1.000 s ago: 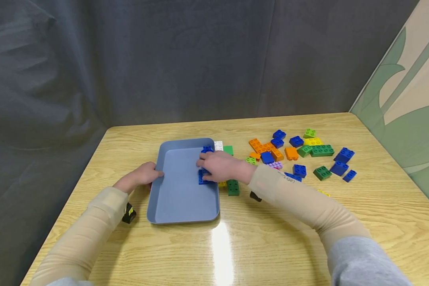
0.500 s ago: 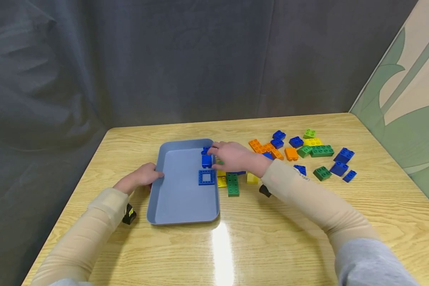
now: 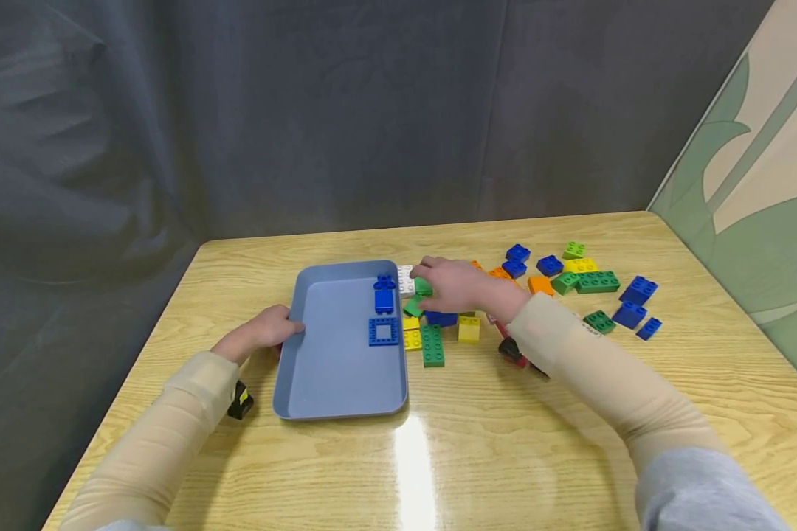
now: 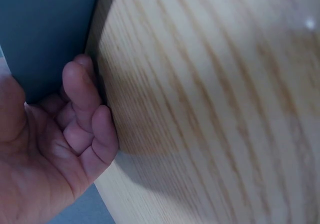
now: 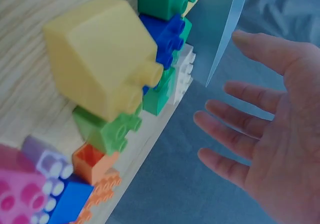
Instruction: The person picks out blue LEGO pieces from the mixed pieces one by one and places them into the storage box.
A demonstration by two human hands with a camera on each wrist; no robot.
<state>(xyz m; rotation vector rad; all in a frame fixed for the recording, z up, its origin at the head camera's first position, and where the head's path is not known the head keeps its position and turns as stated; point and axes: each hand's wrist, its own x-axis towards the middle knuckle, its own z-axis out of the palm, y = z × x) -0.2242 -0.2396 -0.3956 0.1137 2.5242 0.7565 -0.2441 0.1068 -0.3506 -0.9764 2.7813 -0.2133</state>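
Observation:
A grey-blue tray (image 3: 339, 383) lies on the wooden table in the head view. My left hand (image 3: 268, 326) grips its left edge, thumb over the rim and bent fingers (image 4: 82, 91) against the outer wall. Inside, along the right wall, are a square blue frame piece (image 3: 373, 332), a blue brick (image 3: 384, 301) and a small blue piece (image 3: 384, 282). My right hand (image 3: 461, 285), fingers spread and holding nothing, hovers just right of the tray, above green bricks (image 3: 415, 305) and beside a white brick (image 3: 404, 279). In the right wrist view its palm (image 5: 275, 149) shows bare.
Beside the tray lie a dark green brick (image 3: 432, 345), yellow bricks (image 3: 412, 339) and a yellow block (image 3: 468, 330). Several loose blue, green and orange bricks (image 3: 541, 285) spread to the right, partly behind the right forearm. A small black object (image 3: 240, 400) sits by the left wrist.
My right hand has withdrawn from the tray's right side and moved rightward over the loose bricks, uncovering the blue pieces inside. The left hand keeps its place on the rim.

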